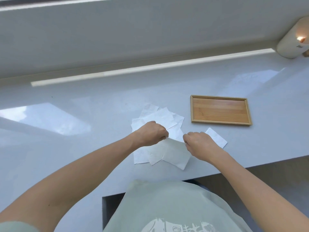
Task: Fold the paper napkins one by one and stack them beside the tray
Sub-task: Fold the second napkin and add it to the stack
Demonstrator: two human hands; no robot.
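Both hands work one napkin [168, 152] at the near edge of the loose pile [160, 118], mid-bench [66, 148], just left of the wooden tray [219, 111]. Left hand [151, 133] is closed, thumb & fingers pinching the napkin's far-left corner; right hand [199, 144] is closed the same way on the far-right corner. So the far edge is lifted off the bench while the near part lies flat, prob. so that edge can be carried over & lined up for a fold, w/ a corner in each hand to keep it square.

Held napkin: raised edge runs left-right between the hands, a bit tilted (left end farther); the sheet hangs down toward the person, near corners skewed to the right.

Pile is fanned, sheets overlapping at odd angles, not yet folded.

One small folded napkin [216, 138] lies just near of the tray, partly under the right hand, long axis diagonal, far-left to near-right. Looks like the stack's start, so the task seems early.

Tray is empty, long side left-right.
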